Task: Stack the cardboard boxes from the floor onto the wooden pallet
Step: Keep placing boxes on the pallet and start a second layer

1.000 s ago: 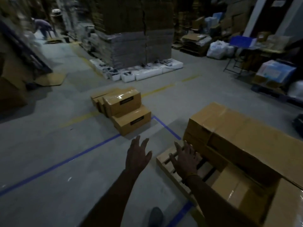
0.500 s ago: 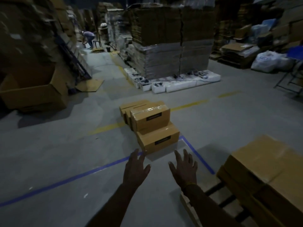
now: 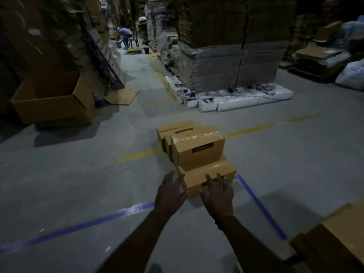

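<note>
Neither grip has closed on anything: the left hand (image 3: 171, 194) and the right hand (image 3: 217, 196) both reach forward with fingers spread and straight, palms down, over the near end of the low tan cardboard box with a dark label strip (image 3: 208, 177). Whether the fingertips actually touch the cardboard cannot be told from this angle; they overlap its near face in the head view.

That box lies on the grey concrete floor (image 3: 78, 184) at about twelve o'clock from the person, just inside the corner of the blue tape line (image 3: 254, 196). A taller shiny-taped tan cardboard box (image 3: 197, 148) rests partly on its far end.

To do the step well, I judge the upper box should come off first, or the lower one will drag it over. Hands should go to opposite short sides, low, fingers under the bottom edge, and the lift should be kept level and close to the body before turning toward four o'clock, where the stacked brown cartons (image 3: 334, 237) sit at the frame's corner; the pallet itself is not visible.

Count: two hands; floor boxes, at least three — the low one, the taped one, and one or two behind it (image 3: 177, 128), too overlapped to separate surely.
</note>
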The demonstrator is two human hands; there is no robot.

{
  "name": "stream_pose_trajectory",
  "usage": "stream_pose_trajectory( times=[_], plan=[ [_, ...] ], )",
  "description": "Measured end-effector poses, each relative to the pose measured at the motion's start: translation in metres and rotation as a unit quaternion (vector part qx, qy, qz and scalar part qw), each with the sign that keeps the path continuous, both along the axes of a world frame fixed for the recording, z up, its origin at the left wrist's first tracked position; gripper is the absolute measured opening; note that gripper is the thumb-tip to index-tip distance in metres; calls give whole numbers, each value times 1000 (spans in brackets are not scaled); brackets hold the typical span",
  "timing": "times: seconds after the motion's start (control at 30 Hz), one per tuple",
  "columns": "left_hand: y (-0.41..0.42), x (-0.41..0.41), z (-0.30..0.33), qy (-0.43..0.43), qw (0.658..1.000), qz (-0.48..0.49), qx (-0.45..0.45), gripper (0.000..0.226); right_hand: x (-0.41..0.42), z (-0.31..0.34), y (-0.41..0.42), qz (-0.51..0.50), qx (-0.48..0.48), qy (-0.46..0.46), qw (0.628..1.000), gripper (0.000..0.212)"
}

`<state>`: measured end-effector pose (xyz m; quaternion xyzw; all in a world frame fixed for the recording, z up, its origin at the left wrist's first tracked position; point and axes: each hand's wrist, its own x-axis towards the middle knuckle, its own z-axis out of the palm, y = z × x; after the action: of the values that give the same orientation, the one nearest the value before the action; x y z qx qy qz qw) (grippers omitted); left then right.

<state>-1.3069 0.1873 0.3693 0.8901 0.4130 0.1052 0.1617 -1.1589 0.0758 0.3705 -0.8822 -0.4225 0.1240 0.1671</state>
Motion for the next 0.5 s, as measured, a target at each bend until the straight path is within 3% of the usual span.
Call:
stream_pose_trajectory(
  times=[0.3, 0.5],
  plan=[
    [186, 26, -6, 17, 999, -29, 0, 68, 38, 2, 166, -47, -8, -9, 999, 66],
    [266, 61, -10, -5, 999, -33, -28, 66, 65, -4, 228, -74, -43, -1, 996, 67]
  ],
)
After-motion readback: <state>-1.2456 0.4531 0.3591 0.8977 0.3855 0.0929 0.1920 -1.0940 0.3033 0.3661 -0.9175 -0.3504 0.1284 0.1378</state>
